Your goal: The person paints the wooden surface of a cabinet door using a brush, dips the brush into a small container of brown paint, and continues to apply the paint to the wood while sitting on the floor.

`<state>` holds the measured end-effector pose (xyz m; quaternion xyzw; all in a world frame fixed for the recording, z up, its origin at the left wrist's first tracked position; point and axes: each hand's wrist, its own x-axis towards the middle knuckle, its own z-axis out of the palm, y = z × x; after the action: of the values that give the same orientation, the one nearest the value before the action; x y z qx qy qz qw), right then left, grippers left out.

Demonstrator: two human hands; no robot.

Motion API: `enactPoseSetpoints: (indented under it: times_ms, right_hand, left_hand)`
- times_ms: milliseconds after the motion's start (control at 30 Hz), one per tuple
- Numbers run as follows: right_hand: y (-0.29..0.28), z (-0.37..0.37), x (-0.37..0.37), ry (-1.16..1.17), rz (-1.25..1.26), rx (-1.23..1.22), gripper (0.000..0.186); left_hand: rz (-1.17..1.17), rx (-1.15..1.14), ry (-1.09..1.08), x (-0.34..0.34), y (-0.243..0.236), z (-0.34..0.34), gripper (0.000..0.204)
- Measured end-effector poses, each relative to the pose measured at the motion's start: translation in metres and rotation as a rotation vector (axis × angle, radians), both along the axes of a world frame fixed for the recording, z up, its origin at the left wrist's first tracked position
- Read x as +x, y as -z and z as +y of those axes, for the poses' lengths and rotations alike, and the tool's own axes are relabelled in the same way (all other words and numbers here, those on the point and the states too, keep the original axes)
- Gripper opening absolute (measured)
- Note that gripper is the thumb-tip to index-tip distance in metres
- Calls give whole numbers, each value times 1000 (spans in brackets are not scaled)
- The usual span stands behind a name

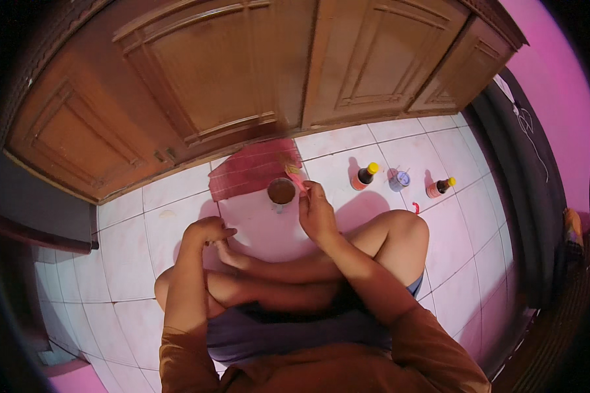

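My right hand (316, 209) is closed on a small pink thing with a yellowish end (294, 173). Its kind is not plain; it could be a packet or a short-handled tool. It hangs beside the far right rim of a clear glass mug (279, 208) of brown liquid, which stands on the tiled floor with its handle toward me. My left hand (206, 230) is near my foot, left of and nearer than the mug. Its thumb is stretched out, no object shows in it, and the other fingers are partly hidden.
Right of the mug stand two dark bottles with yellow caps, one nearer (364, 177) and one farther right (442, 187), with a small bluish can (398, 179) between them. A small red curved piece (416, 207) lies by my knee. Wooden cabinet doors (203, 72) rise beyond.
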<state>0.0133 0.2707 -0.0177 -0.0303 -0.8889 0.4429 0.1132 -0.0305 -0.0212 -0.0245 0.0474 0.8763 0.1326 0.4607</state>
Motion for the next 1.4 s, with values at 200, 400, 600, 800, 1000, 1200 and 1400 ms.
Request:
enactPoseSetpoints:
  times_ms: [200, 400, 600, 800, 1000, 1200, 1400]
  right_hand:
    - [15, 8, -8, -5, -103, -576, 26]
    - [4, 8, -8, -15, -270, -1031, 23]
    - [-38, 28, -9, 5, -192, -1060, 27]
    - [-134, 177, 8, 141, 148, -534, 29]
    - [-50, 315, 31, 335, -41, -461, 33]
    - [49, 330, 28, 350, -93, -648, 32]
    - [75, 326, 18, 339, -65, -630, 30]
  left_hand:
    - [246, -35, 10, 12, -6, 4, 59]
    - [620, 201, -69, 24, -16, 35, 55]
    - [475, 385, -110, 34, -32, 55, 44]
    - [384, 357, -111, 27, -24, 30, 44]
    - [318, 308, -100, 14, -17, 45, 45]
    - [281, 243, -67, 13, 5, 27, 47]
    - [219, 285, -208, 15, 5, 33, 45]
